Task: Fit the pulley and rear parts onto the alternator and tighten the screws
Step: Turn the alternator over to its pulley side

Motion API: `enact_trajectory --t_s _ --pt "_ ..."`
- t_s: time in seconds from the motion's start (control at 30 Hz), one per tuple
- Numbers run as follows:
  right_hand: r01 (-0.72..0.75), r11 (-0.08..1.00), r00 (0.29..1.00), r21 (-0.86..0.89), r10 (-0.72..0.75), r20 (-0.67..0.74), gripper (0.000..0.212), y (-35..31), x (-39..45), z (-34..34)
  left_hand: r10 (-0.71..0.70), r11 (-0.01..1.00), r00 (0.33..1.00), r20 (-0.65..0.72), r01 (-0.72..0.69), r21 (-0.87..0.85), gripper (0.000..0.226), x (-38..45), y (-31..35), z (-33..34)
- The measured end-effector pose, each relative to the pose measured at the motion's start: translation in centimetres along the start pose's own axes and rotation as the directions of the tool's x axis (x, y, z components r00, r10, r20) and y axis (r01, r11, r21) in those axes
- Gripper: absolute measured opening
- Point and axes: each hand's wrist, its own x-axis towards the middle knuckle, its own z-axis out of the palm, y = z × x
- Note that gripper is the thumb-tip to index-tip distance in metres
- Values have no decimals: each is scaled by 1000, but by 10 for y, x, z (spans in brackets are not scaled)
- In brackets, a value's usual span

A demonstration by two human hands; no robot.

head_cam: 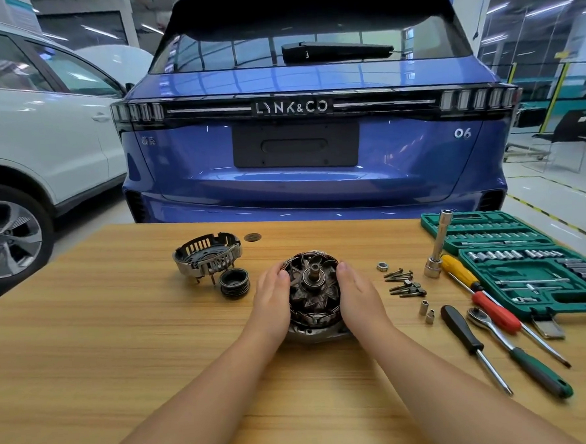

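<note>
Metal finned alternator [314,294] cupped between left hand [273,297] and right hand [359,295].

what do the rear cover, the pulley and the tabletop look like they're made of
Rear cover: looks like cast metal, dull grey with a brighter rim and slotted vents.
Pulley: probably steel, dark and worn, with ribbed grooves around its side.
Tabletop: wood or a wood-look laminate, light brown with straight grain lines and a smooth matte surface; which of the two cannot be told from here.

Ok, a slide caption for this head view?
Both hands cup the alternator; pulley and rear cover wait alongside.
</note>
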Motion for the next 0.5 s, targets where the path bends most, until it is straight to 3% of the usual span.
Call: enact_trajectory --t_s 0.2,0.37,0.43,0.5 --pt "52 972 988 -230 -83 -129 62 8 -10 15 15 1000 999 42 -16 24 46 8 -5 -7" --pt "137 952 987 -272 -154 -43 71 27 -17 3 56 998 990 126 -60 32 49 2 -13 -24" --pt "151 975 987 -163 -157 -23 82 34 -24 -2 64 993 997 41 -68 102 49 -2 -24 -33" --pt "114 991 992 -72 -117 -45 85 36 -23 -4 38 988 986 -161 -13 154 45 -1 -31 -43"
